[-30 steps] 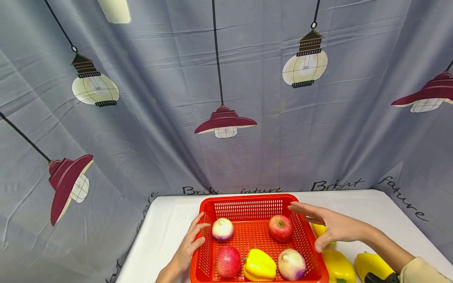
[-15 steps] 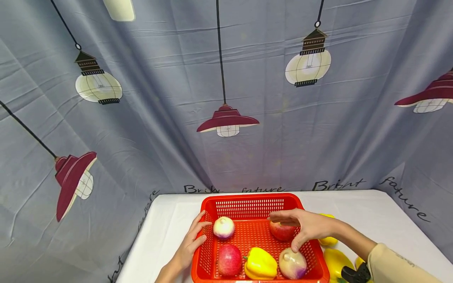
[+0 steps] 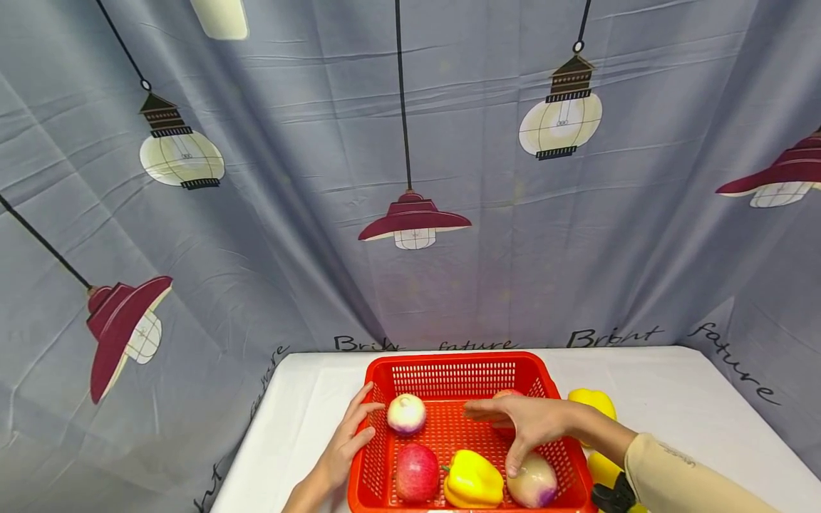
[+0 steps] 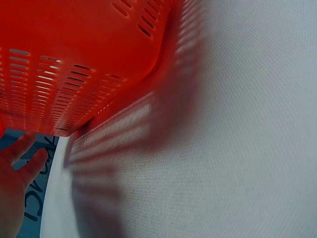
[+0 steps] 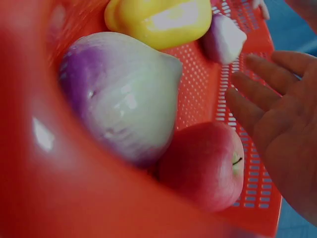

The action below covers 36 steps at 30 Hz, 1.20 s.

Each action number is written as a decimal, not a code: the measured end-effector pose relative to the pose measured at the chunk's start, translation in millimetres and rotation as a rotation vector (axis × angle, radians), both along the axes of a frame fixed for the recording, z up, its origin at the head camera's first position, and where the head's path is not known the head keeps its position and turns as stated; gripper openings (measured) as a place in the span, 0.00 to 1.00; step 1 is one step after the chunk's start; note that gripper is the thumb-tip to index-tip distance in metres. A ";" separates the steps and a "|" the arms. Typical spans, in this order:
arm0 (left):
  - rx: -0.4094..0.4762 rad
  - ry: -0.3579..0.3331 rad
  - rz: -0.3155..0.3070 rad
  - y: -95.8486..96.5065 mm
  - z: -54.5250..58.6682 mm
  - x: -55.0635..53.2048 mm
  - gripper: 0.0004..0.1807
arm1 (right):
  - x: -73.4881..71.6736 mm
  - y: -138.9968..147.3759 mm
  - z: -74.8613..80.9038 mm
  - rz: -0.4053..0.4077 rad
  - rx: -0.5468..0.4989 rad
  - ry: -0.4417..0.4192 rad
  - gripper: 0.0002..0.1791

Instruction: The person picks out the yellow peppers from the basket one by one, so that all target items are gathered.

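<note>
A red plastic basket (image 3: 449, 365) with slotted walls stands on the table. My left hand (image 3: 340, 445) rests with extended fingers at its left rim; part of that hand (image 4: 12, 188) shows beside the wall in the left wrist view. Over the right side reaches my right hand (image 3: 535, 420), fingers stretched and thumb apart, holding nothing. It overlaps a red apple (image 3: 509, 392) and a white-purple turnip (image 3: 534, 484), its thumb over the turnip. The right wrist view shows the palm (image 5: 287, 119) beside the apple (image 5: 203, 166). A yellow bell pepper (image 3: 473, 481) lies front centre.
Also in the basket are a second turnip (image 3: 407, 415) at the back left and a red round fruit (image 3: 417, 474) at the front left. Yellow peppers (image 3: 591, 401) lie outside on the white tablecloth (image 3: 673, 399), partly behind the right arm. A grey curtain (image 3: 288, 214) hangs behind.
My right hand has moved left from the basket's right rim to above the apple and turnip, covering most of the apple. The left hand stays at the left rim.
</note>
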<state>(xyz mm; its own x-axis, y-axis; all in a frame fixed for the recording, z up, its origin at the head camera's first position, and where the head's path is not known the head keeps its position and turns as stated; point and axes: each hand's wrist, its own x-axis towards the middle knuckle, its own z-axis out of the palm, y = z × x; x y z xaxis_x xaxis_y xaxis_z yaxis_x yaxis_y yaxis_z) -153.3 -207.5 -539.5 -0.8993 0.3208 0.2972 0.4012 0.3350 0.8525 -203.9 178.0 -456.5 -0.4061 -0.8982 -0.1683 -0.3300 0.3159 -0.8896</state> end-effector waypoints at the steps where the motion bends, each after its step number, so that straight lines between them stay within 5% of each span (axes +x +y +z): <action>1: -0.001 -0.004 0.000 -0.2 0.0 -0.2 0.21 | -0.1 -2.8 0.0 0.006 0.024 0.042 0.55; 6: 0.022 -0.018 -0.021 -0.6 0.5 -0.3 0.21 | 0.3 -16.5 1.2 0.027 0.141 0.165 0.55; 13: 0.020 -0.009 -0.009 0.3 0.2 1.2 0.20 | -0.3 -29.9 -3.9 0.052 0.212 0.091 0.53; 36: 0.009 0.027 -0.004 1.8 0.1 1.8 0.20 | -4.7 -48.4 -21.3 0.206 0.299 0.194 0.49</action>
<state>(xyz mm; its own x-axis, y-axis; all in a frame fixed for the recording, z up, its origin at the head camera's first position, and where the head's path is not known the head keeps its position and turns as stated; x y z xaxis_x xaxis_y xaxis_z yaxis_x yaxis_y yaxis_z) -151.4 -205.6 -539.4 -0.8897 0.3218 0.3238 0.4251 0.3255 0.8446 -208.6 129.6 -477.8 -0.2730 -0.8872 -0.3719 -0.5660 0.4607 -0.6837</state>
